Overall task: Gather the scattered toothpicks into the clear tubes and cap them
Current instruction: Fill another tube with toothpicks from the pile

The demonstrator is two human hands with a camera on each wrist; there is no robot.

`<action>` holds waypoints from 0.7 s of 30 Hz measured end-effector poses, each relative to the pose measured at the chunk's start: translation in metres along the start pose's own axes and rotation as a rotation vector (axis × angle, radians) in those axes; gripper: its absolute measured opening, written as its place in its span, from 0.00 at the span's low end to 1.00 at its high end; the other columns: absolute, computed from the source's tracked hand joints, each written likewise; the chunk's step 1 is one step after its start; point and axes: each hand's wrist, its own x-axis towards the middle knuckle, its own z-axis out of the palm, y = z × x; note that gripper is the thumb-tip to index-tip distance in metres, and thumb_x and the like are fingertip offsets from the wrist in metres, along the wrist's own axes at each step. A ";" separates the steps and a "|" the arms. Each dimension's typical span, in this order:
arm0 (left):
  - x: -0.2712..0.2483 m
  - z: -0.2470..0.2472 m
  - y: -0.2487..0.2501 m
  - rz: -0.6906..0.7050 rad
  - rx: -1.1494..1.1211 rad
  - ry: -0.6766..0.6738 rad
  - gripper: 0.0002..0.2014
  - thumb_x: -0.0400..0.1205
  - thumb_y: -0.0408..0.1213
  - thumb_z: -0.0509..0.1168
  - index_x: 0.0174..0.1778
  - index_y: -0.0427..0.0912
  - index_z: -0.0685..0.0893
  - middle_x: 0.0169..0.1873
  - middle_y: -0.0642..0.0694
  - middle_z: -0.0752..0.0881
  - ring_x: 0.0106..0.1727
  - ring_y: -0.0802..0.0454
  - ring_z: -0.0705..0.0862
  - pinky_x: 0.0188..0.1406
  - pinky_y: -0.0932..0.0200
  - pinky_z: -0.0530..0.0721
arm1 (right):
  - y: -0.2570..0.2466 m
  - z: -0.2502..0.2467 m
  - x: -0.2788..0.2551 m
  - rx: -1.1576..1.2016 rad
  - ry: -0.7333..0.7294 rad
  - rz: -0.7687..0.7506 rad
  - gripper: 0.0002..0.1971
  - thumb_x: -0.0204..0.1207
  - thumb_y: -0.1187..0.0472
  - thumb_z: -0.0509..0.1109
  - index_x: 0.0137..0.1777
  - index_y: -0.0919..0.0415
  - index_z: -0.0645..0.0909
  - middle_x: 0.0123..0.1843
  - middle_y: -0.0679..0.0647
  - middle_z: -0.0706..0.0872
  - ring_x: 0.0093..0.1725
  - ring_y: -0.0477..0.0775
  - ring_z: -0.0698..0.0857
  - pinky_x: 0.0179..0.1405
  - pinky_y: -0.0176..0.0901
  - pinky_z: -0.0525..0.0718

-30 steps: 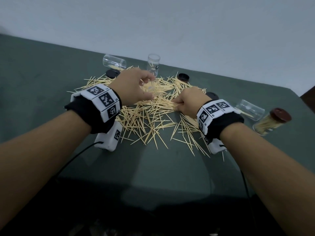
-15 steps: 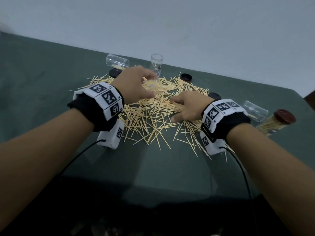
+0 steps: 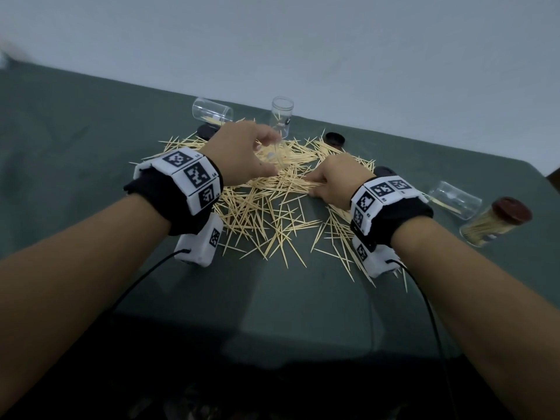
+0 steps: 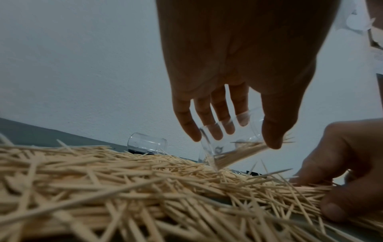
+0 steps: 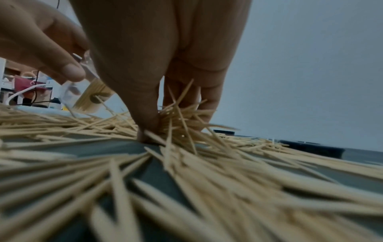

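A wide pile of loose toothpicks point(image 3: 266, 204) covers the middle of the green table point(image 3: 272, 298). My left hand point(image 3: 242, 153) holds a tilted clear tube point(image 4: 232, 144) between thumb and fingers just above the pile; the tube point(image 5: 87, 96) is partly filled with toothpicks. My right hand point(image 3: 330, 183) is down on the pile, thumb and fingers pinching a bunch of toothpicks point(image 5: 178, 117) against the table.
An empty tube point(image 3: 212, 112) lies on its side at the back left; another point(image 3: 281, 116) stands upright behind the pile. Dark caps point(image 3: 335, 137) sit around the pile. At the right lie a clear tube point(image 3: 454, 200) and a filled, capped tube point(image 3: 494, 221).
My right hand has drawn its fingers together over the toothpicks, from a flatter spread. My left hand stays over the pile holding the tube.
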 end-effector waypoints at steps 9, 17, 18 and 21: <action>-0.002 -0.004 0.002 -0.004 0.051 -0.021 0.30 0.77 0.44 0.75 0.76 0.51 0.75 0.68 0.49 0.82 0.67 0.54 0.80 0.64 0.60 0.74 | 0.017 -0.009 -0.007 0.062 0.006 0.062 0.19 0.80 0.55 0.72 0.71 0.49 0.81 0.70 0.53 0.83 0.66 0.55 0.83 0.65 0.41 0.77; -0.001 -0.005 -0.003 -0.019 0.084 0.002 0.29 0.76 0.42 0.75 0.74 0.53 0.77 0.68 0.51 0.82 0.67 0.53 0.80 0.62 0.62 0.71 | 0.024 -0.020 -0.014 0.117 0.034 0.069 0.18 0.80 0.55 0.71 0.70 0.49 0.82 0.68 0.53 0.85 0.61 0.54 0.85 0.64 0.46 0.81; 0.000 -0.005 -0.004 -0.023 0.093 0.006 0.29 0.76 0.41 0.75 0.74 0.53 0.78 0.68 0.51 0.82 0.67 0.53 0.79 0.62 0.63 0.70 | 0.023 -0.022 -0.015 0.120 0.036 0.061 0.18 0.81 0.56 0.71 0.70 0.49 0.82 0.67 0.53 0.85 0.59 0.54 0.86 0.61 0.44 0.82; 0.000 -0.005 -0.004 -0.030 0.120 0.011 0.28 0.75 0.41 0.76 0.73 0.55 0.79 0.69 0.51 0.81 0.68 0.52 0.78 0.65 0.59 0.71 | 0.020 -0.027 -0.018 0.119 0.047 0.027 0.17 0.81 0.59 0.70 0.70 0.50 0.82 0.66 0.53 0.86 0.57 0.54 0.86 0.57 0.39 0.79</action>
